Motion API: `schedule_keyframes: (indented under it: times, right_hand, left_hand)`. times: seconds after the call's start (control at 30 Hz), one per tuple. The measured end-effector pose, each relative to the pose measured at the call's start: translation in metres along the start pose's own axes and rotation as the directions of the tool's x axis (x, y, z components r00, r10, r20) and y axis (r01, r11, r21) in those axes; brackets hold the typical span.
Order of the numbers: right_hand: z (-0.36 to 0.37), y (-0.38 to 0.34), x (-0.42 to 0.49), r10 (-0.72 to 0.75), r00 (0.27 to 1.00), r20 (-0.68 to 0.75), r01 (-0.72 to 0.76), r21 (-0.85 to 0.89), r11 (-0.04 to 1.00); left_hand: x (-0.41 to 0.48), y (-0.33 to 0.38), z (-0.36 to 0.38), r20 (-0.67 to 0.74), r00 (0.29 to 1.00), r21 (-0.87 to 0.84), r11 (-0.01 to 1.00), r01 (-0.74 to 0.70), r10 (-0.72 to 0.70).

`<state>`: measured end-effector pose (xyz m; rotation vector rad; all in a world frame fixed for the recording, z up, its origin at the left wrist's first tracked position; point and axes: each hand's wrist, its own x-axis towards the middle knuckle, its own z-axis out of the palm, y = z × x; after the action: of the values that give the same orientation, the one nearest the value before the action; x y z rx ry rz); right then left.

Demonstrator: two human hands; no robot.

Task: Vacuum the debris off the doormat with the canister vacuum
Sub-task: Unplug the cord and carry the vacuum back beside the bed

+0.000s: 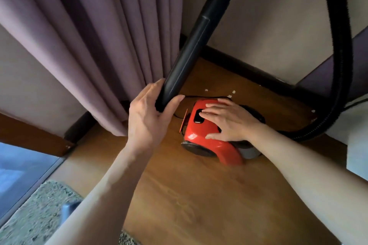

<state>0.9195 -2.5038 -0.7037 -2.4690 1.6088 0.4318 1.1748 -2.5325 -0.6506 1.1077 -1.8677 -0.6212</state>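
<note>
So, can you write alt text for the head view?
A person's left hand grips the end of a black vacuum wand while the right hand lies flat on a red canister vacuum on a wooden floor. A black hose loops at right, a purple curtain hangs at left, a speckled doormat shows bottom left.

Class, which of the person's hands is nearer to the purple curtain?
Left. The left hand grips the black tube right beside the curtain; the right hand rests farther off on the red canister.
</note>
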Motion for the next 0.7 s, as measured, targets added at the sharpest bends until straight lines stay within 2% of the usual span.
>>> schedule_keyframes:
  times: [0.17,0.33,0.7]
  right_hand:
    - [0.001,-0.003,0.016,-0.066,0.994,0.089,0.077,-0.125,0.989]
    - [-0.002,-0.008,0.024,-0.054,0.991,0.124,0.078,-0.199,0.977]
    - [0.000,-0.016,0.042,0.019,0.985,0.172,0.011,-0.171,0.985]
  left_hand:
    - [0.000,-0.001,0.008,0.002,1.000,0.027,0.999,-0.023,0.023]
    - [0.004,-0.003,-0.002,-0.037,0.999,0.006,1.000,-0.030,0.031]
    - [0.003,0.000,-0.012,-0.046,0.999,-0.044,0.999,-0.011,0.009]
